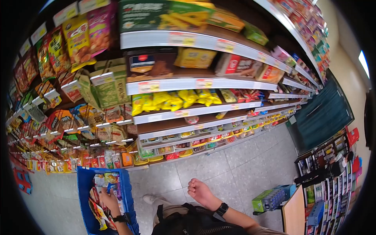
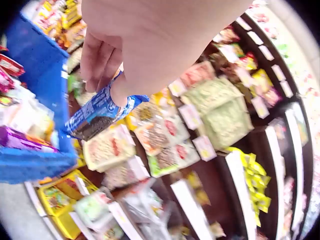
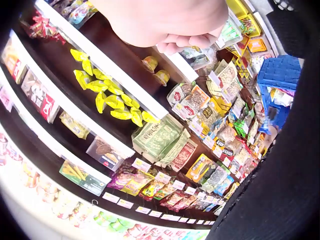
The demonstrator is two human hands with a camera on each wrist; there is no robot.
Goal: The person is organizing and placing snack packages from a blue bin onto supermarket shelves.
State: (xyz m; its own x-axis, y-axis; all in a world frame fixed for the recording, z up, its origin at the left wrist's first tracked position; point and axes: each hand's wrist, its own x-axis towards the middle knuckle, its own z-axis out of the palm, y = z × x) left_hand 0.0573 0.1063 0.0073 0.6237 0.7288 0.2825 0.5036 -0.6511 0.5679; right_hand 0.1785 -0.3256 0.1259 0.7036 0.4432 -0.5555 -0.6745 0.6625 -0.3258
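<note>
My left hand [image 1: 110, 201] is over the blue basket [image 1: 131, 203] in the head view. In the left wrist view the thumb and fingers of this hand [image 2: 135, 50] pinch a small blue packet [image 2: 95, 116] near one end, beside the basket's wall [image 2: 37, 167]. Colourful snack packs [image 1: 96, 213] lie inside the basket. Away from the shelves, my right hand [image 1: 201, 194] hangs in front of the body with its fingers loosely curled and nothing in them; the right wrist view shows that hand [image 3: 165, 25] holding nothing too.
Shelves [image 1: 156, 86] of boxed and bagged snacks run across the front, with hanging packs [image 1: 78, 41] on the left. Tiled floor [image 1: 207, 168] lies between shelves and body. To the right are bottle packs [image 1: 274, 199], a wooden panel [image 1: 294, 211] and a dark rack [image 1: 325, 156].
</note>
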